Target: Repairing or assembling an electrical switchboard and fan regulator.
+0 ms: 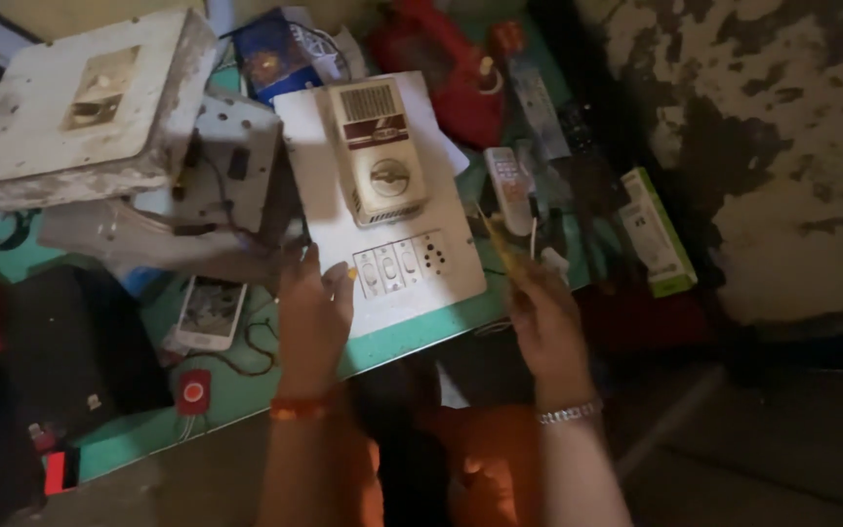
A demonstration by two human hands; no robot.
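On green worktop [246, 390], left hand [312, 312] fingers flat on glossy white rectangular switchboard [382, 234], right hand [543, 317] fingers pinching thin yellow screwdriver [496, 242]

A green-topped counter [246, 390] ran across the scene, crowded along its back with old boxes and clutter. To the right rose a wall [782, 146] with pale paint peeling in dark patches. Dim, warm light left the floor [782, 439] below in shadow.

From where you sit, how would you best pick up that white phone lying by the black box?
Probably by its two long edges, coming from above. The white phone lies flat, screen up, on the green table, its sides apparently free. The left hand is nearest; the right hand holds a yellow tool.
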